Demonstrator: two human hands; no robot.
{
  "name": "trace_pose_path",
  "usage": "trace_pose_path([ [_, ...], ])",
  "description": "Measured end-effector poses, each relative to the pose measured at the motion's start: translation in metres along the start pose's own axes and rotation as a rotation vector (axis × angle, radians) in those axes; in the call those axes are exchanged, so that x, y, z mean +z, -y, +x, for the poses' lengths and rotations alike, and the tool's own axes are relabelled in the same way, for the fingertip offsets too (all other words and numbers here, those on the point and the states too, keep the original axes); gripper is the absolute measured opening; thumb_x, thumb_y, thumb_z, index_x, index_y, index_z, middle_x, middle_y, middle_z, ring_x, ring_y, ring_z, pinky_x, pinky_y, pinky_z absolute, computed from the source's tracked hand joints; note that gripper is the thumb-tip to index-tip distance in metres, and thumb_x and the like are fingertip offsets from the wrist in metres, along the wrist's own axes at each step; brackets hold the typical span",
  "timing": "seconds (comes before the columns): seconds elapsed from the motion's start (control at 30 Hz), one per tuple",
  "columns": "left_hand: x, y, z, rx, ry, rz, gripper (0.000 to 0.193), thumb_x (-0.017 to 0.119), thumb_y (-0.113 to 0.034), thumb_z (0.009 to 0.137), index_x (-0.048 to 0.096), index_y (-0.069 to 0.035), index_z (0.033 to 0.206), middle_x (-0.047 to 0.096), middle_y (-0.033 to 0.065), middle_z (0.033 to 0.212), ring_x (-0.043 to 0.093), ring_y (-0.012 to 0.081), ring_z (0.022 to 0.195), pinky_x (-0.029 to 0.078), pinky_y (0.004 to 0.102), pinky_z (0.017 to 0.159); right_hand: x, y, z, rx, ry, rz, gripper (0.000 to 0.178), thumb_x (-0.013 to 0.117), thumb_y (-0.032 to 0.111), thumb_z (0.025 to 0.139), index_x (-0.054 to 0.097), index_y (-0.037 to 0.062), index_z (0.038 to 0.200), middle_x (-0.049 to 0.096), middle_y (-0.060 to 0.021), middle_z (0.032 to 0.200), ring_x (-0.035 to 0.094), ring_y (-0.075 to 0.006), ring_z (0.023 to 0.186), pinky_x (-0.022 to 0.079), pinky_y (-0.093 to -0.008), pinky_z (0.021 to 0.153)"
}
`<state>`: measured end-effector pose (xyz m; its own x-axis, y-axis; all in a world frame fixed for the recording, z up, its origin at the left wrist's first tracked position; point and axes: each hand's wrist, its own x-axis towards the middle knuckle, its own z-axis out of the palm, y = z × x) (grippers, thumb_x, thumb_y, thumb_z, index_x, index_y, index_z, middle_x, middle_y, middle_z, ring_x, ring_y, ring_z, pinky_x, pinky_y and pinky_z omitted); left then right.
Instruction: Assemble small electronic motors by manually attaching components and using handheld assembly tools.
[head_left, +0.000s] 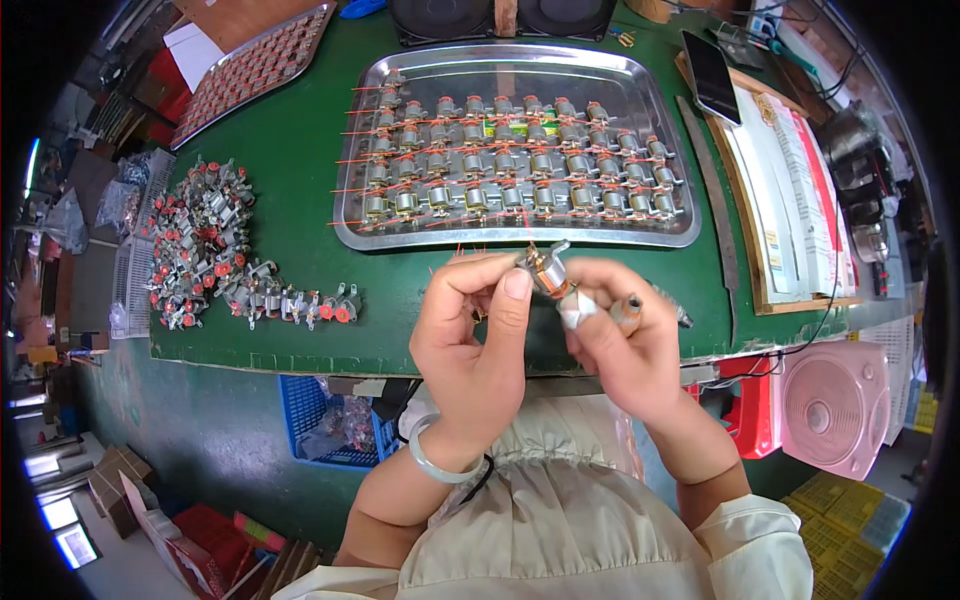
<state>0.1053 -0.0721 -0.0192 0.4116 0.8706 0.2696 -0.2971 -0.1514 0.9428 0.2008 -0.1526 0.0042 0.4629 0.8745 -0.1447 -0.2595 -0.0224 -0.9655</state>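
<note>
My left hand (pixel 478 335) pinches a small cylindrical metal part (pixel 548 270) between thumb and fingers, just in front of the steel tray. The part has a bent metal tab and a coppery lower end. My right hand (pixel 630 345) is closed close beside it, with white material (pixel 576 308) at its thumb and fingertips. A brownish, round-ended piece (pixel 628 308) sticks up between the right fingers; what it belongs to is hidden. Behind that hand a dark metallic end (pixel 683 318) shows. Thin red wires (pixel 470 250) stick out by the left fingers.
Rows of similar parts with red wires lie in the steel tray (pixel 515 238). A heap of loose parts (pixel 205 235) covers the left of the green table (pixel 300 180). Another filled tray (pixel 255 70) stands far left. On the right lie a long flat blade (pixel 715 200), papers (pixel 790 190) and a phone (pixel 710 78).
</note>
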Motion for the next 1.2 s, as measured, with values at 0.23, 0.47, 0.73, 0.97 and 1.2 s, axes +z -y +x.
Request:
trace_pose_path([
  [0.23, 0.002, -0.002, 0.000, 0.058, -0.017, -0.013, 0.009, 0.057, -0.005, 0.084, 0.055, 0.000, 0.091, 0.056, 0.0046, 0.089, 0.048, 0.0053, 0.072, 0.039, 0.0180, 0.063, -0.002, -0.021, 0.016, -0.935, -0.233, -0.775, 0.019, 0.063, -0.002, 0.073, 0.054, 0.0018, 0.090, 0.055, -0.0128, 0.071, 0.051, -0.0153, 0.054, 0.040, -0.0255, 0.046],
  [0.47, -0.002, -0.004, 0.002, 0.047, 0.027, -0.124, 0.011, 0.054, -0.002, 0.085, 0.053, 0.002, 0.094, 0.055, 0.0057, 0.091, 0.047, 0.0051, 0.072, 0.039, 0.0173, 0.062, -0.007, 0.005, 0.007, -0.109, 0.065, 0.022, 0.014, 0.061, 0.004, 0.080, 0.055, 0.0013, 0.092, 0.056, -0.0020, 0.073, 0.050, -0.0072, 0.057, 0.039, -0.0222, 0.048],
  [0.73, -0.007, -0.011, 0.009, -0.189, 0.059, -0.337, 0.013, 0.051, -0.007, 0.087, 0.051, 0.003, 0.096, 0.055, 0.0118, 0.102, 0.057, 0.0192, 0.092, 0.047, 0.0301, 0.079, -0.021, 0.017, 0.001, -0.394, -0.074, -1.057, 0.036, 0.068, 0.008, 0.070, 0.049, 0.0015, 0.100, 0.053, -0.0099, 0.079, 0.053, -0.0213, 0.056, 0.044, -0.0344, 0.050],
  [0.97, -0.013, -0.007, 0.020, -0.365, 0.175, -0.633, 0.013, 0.054, -0.002, 0.084, 0.051, -0.002, 0.096, 0.047, 0.0161, 0.117, 0.051, 0.0241, 0.105, 0.042, 0.0350, 0.090, -0.048, 0.004, 0.001, -0.357, 0.077, -1.290, 0.026, 0.063, 0.001, 0.067, 0.047, 0.0021, 0.086, 0.054, -0.0148, 0.078, 0.056, -0.0320, 0.062, 0.043, -0.0402, 0.049],
  [1.2, -0.010, -0.004, 0.020, -0.375, 0.261, -0.582, 0.008, 0.054, -0.003, 0.084, 0.050, -0.003, 0.091, 0.045, 0.0229, 0.122, 0.050, 0.0253, 0.108, 0.040, 0.0369, 0.092, -0.037, 0.021, 0.009, -0.761, 0.085, -0.853, 0.032, 0.060, -0.004, 0.059, 0.055, 0.0023, 0.090, 0.052, -0.0088, 0.063, 0.051, -0.0234, 0.050, 0.042, -0.0311, 0.046],
])
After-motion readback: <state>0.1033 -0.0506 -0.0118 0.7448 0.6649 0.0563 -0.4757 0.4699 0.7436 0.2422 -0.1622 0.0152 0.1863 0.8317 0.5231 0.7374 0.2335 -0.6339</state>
